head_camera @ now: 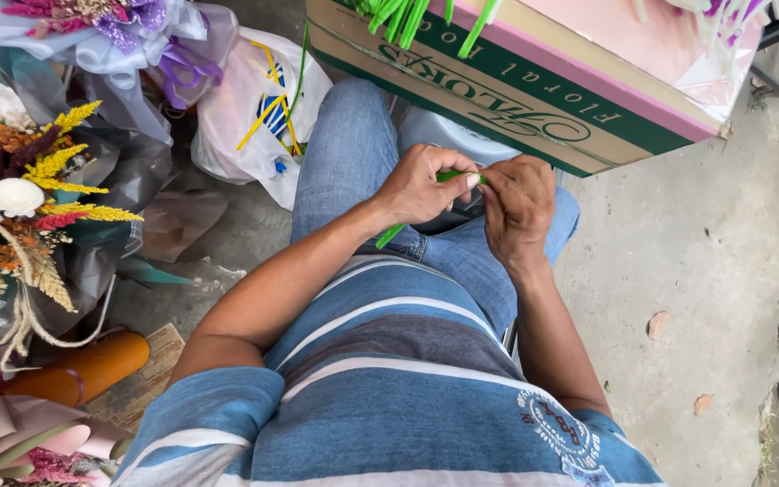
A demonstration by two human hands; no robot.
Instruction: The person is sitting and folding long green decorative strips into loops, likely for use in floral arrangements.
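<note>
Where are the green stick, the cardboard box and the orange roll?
green stick [390, 235], head view, on its lower end
cardboard box [498, 99], head view, on its green side
orange roll [92, 365], head view, on its middle

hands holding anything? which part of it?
Yes: a thin green stick. The left hand wraps its middle; the right hand pinches its upper end. Its lower end pokes out free below the left hand.

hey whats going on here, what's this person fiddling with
A seated person in jeans holds a thin green stick over the lap, both hands closed on it: the left hand and the right hand pinch its upper end. More green sticks stand in a cardboard box just ahead. Dried flower bouquets sit at the left.
</note>
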